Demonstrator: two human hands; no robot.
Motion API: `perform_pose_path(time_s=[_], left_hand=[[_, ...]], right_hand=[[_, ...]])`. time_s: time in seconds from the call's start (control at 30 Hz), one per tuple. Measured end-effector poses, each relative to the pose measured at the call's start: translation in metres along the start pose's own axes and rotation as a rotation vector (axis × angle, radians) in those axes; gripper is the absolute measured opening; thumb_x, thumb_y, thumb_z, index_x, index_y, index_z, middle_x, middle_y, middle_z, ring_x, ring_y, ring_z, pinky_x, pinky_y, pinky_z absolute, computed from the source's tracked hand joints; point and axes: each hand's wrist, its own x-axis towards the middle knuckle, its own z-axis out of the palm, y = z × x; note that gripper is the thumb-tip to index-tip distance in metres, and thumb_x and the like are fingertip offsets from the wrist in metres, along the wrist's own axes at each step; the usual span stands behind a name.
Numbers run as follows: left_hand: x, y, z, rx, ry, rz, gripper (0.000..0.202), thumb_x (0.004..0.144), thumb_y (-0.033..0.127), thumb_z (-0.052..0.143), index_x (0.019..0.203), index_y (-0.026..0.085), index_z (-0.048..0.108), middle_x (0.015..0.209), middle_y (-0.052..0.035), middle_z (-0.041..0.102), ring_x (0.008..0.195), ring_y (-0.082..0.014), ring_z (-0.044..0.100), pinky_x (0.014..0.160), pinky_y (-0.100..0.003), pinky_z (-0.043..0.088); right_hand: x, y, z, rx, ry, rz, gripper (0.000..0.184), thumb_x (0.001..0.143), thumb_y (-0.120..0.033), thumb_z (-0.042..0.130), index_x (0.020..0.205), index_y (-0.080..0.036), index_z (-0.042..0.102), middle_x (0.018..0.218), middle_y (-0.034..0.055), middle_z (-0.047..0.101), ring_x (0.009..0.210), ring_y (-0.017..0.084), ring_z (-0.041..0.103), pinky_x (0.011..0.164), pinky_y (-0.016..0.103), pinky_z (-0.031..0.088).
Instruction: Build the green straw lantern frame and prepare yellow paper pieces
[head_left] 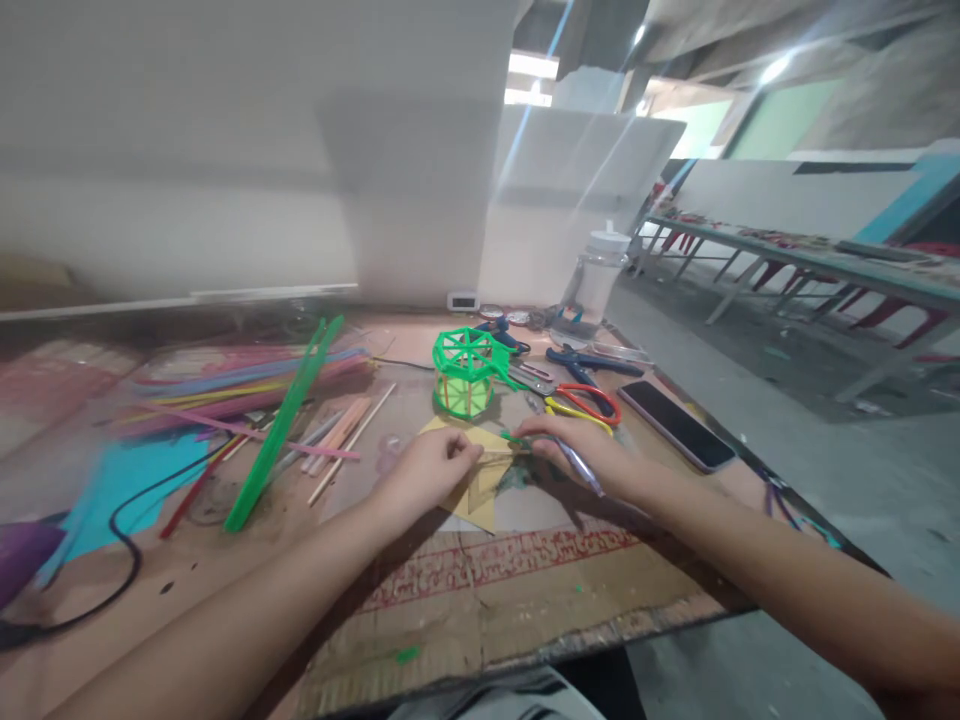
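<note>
My left hand [429, 466] rests with curled fingers on a yellow paper piece [480, 490] lying on the cardboard-covered table [525, 590]. My right hand [581, 452] grips a pen [579, 463] with a silvery barrel, its fingers also touching a short green straw piece [516, 438] at the paper's far edge. Just beyond both hands stands a small green straw cage with a wheel-shaped top [469, 372].
Long coloured straws [247, 385] and wooden sticks [346, 432] lie at left, with a black cable [124, 530]. Scissors [592, 402], pliers [592, 362], a phone [677, 424] and a clear jar [592, 285] sit at right. White boards stand behind. The table edge runs close in front.
</note>
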Motion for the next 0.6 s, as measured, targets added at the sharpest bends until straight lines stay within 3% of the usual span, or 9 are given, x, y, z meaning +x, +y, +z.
perform_pose_path(time_s=[0.1,0.23,0.4,0.5,0.6], left_hand=[[0.001,0.002,-0.002,0.007,-0.003,-0.006,0.03,0.086,0.043,0.054,0.07,0.02,0.064,0.067,-0.0017,0.068,0.065,-0.0192,0.06,0.058,-0.027,0.036],[-0.008,-0.002,-0.012,0.08,0.023,-0.009,0.029,0.087,0.042,0.054,0.07,0.02,0.064,0.07,-0.0028,0.07,0.07,-0.0212,0.062,0.061,-0.028,0.036],[-0.014,-0.007,-0.014,0.241,0.011,0.002,0.033,0.093,0.041,0.049,0.073,0.02,0.065,0.073,-0.0041,0.071,0.071,-0.0219,0.064,0.064,-0.03,0.035],[-0.015,-0.006,-0.011,0.344,-0.006,0.024,0.033,0.096,0.041,0.048,0.076,0.02,0.065,0.078,-0.0054,0.073,0.074,-0.0228,0.066,0.066,-0.031,0.036],[-0.019,-0.005,-0.01,0.547,-0.014,0.118,0.031,0.099,0.04,0.048,0.082,0.02,0.065,0.084,-0.0073,0.073,0.082,-0.026,0.067,0.071,-0.035,0.038]], right_hand=[[0.004,0.015,0.007,0.013,-0.081,-0.025,0.029,0.101,-0.03,0.05,0.122,-0.018,0.066,0.113,0.0125,0.075,0.102,0.023,0.071,0.087,0.036,0.055],[0.007,0.021,0.003,-0.151,-0.006,-0.013,0.026,0.1,-0.028,0.053,0.118,-0.017,0.067,0.111,0.0145,0.072,0.105,0.025,0.068,0.091,0.04,0.054],[0.001,0.004,0.012,-0.128,0.031,-0.181,0.023,0.099,-0.027,0.056,0.116,-0.015,0.067,0.108,0.0166,0.073,0.098,0.025,0.069,0.083,0.039,0.055],[-0.001,-0.007,0.025,-0.048,0.003,-0.316,0.018,0.099,-0.023,0.057,0.113,-0.017,0.068,0.125,0.0178,0.07,0.111,0.024,0.067,0.094,0.04,0.054],[0.0,-0.009,0.032,-0.001,-0.021,-0.348,0.016,0.101,-0.019,0.055,0.108,-0.018,0.069,0.129,0.0145,0.07,0.116,0.022,0.065,0.098,0.039,0.053]])
